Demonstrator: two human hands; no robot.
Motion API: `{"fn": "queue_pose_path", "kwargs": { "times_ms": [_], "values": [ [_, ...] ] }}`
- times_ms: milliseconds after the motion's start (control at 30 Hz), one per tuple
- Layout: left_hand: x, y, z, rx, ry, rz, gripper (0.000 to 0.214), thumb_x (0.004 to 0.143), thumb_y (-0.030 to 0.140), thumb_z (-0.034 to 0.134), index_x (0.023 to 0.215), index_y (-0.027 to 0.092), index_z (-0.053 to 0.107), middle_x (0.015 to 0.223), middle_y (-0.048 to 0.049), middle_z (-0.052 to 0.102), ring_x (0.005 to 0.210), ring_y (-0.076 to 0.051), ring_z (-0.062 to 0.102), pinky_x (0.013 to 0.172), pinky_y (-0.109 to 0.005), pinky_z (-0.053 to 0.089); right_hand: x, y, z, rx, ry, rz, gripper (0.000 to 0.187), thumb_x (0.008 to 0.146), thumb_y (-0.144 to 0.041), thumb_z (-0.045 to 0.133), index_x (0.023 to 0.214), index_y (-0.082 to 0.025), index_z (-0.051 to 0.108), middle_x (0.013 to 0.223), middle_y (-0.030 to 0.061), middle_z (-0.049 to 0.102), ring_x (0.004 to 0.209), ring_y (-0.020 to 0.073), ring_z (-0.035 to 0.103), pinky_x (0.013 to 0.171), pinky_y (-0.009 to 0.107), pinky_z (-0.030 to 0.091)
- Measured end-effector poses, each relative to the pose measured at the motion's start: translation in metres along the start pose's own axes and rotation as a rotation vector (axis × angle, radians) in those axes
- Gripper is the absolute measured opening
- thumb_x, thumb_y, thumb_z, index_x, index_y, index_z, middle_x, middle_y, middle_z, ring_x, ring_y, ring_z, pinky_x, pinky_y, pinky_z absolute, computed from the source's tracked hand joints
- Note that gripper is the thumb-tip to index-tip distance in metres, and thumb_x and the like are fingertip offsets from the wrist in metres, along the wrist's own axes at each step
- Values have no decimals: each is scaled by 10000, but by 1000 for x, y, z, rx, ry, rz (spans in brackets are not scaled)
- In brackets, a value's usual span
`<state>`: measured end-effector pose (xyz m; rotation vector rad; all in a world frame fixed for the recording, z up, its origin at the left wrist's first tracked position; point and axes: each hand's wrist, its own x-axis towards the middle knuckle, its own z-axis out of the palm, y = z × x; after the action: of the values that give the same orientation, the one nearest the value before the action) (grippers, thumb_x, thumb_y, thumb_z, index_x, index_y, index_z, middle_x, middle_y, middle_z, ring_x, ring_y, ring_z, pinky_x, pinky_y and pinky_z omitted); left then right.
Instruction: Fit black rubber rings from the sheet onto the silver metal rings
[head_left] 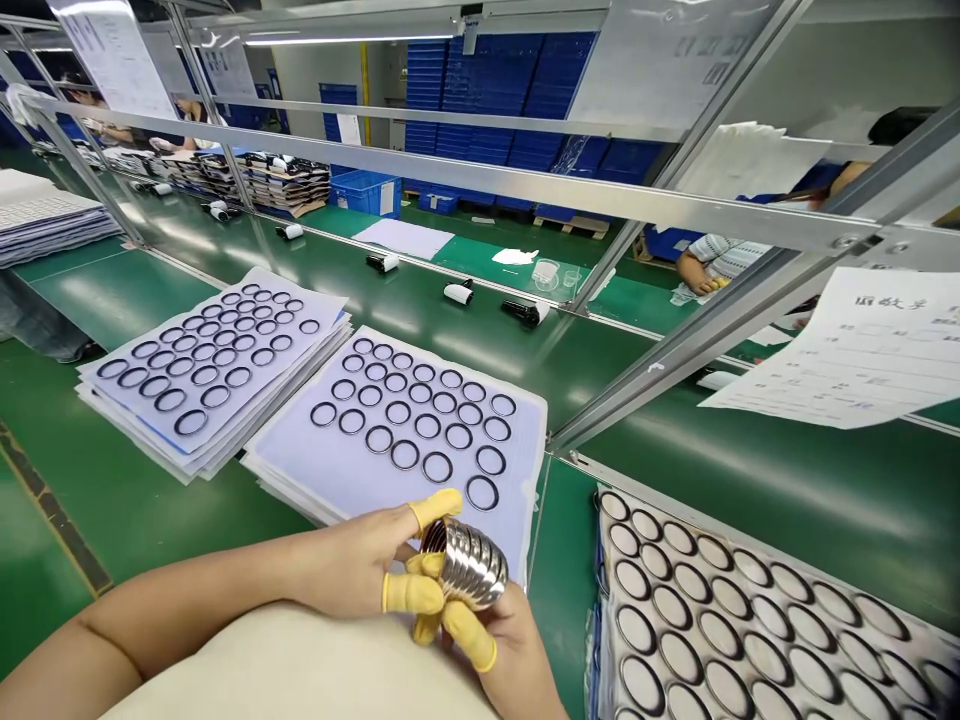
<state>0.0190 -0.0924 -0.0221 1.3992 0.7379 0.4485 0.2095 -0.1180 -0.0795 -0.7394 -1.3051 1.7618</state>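
Note:
A short stack of shiny metal rings (475, 566) is held between both hands, close to my body. My left hand (382, 562) grips its left end, with yellow finger cots on the thumb and fingers. From below and the right, my right hand (499, 635) closes round the stack, also wearing yellow finger cots. Just beyond the hands lies a pile of white sheets (292, 455), its top sheet carrying rows of dark-rimmed rings (427, 426). The right palm is partly hidden by the rings.
Left is another sheet pile (112, 400) with rings. A ring-covered tray (611, 620) lies at right. Black-and-white parts (525, 312) rest along the green belt (480, 345). A metal post (645, 380) and a hanging paper (847, 350) stand ahead. Another person's hand (701, 277) is across the line.

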Motion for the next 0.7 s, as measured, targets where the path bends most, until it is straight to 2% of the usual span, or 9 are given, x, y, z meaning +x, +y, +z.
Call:
{"fn": "queue_pose_path", "kwargs": {
  "times_ms": [67, 133, 200, 267, 367, 433, 533, 700],
  "values": [
    [-3, 0, 0, 16, 5, 21, 717, 871, 354, 643, 1469, 256, 260, 1287, -130, 540, 1050, -205, 597, 940, -367, 470, -2, -7, 2, -88, 4, -22, 334, 841, -500, 634, 732, -198, 725, 731, 51, 698, 688, 179, 608, 680, 284, 501],
    [-5, -1, 0, 35, 9, 20, 758, 836, 338, 685, 1465, 260, 270, 1309, -123, 522, 1095, -224, 578, 973, -391, 455, -3, -12, 4, -126, 20, -44, 329, 833, -501, 643, 713, -203, 717, 747, 52, 695, 744, 193, 614, 709, 286, 498],
    [-5, -2, 0, 37, 5, 5, 762, 815, 329, 706, 1453, 250, 297, 1243, -102, 567, 1118, -237, 566, 985, -400, 446, -3, -14, 6, -113, 23, -33, 327, 822, -502, 656, 704, -202, 714, 732, 49, 692, 716, 183, 604, 657, 265, 490],
    [-4, -4, 1, -7, -19, -12, 727, 829, 343, 687, 1443, 243, 311, 1203, -89, 591, 1113, -236, 570, 966, -395, 457, -4, -13, 8, -47, 6, 23, 351, 811, -524, 659, 712, -193, 718, 637, 32, 662, 587, 144, 555, 545, 231, 452],
    [-3, -8, 0, -82, -47, -17, 696, 857, 388, 651, 1444, 247, 305, 1265, -99, 569, 1151, -240, 555, 992, -412, 433, -7, -9, 9, 58, 12, 140, 427, 770, -593, 667, 832, -176, 735, 507, -12, 578, 431, 86, 435, 429, 187, 360],
    [-4, -9, 0, -97, -55, -25, 693, 865, 407, 640, 1449, 255, 299, 1309, -105, 549, 1193, -250, 532, 1024, -433, 402, -9, -7, 9, 75, 27, 176, 481, 749, -620, 673, 875, -161, 736, 483, -27, 541, 401, 65, 399, 413, 172, 334],
    [-6, -10, 0, -89, -66, -44, 692, 869, 413, 636, 1453, 264, 296, 1333, -107, 537, 1233, -263, 504, 1033, -445, 393, -10, -8, 10, 60, 23, 169, 489, 752, -622, 669, 839, -145, 739, 491, -28, 521, 404, 58, 400, 417, 164, 333],
    [-7, -9, 0, -92, -69, -63, 702, 872, 390, 639, 1467, 281, 282, 1349, -106, 526, 1228, -254, 507, 1012, -424, 411, -10, -14, 12, 6, -3, 120, 405, 828, -540, 629, 849, -151, 742, 520, -14, 552, 441, 64, 400, 436, 161, 350]
  ]
}}
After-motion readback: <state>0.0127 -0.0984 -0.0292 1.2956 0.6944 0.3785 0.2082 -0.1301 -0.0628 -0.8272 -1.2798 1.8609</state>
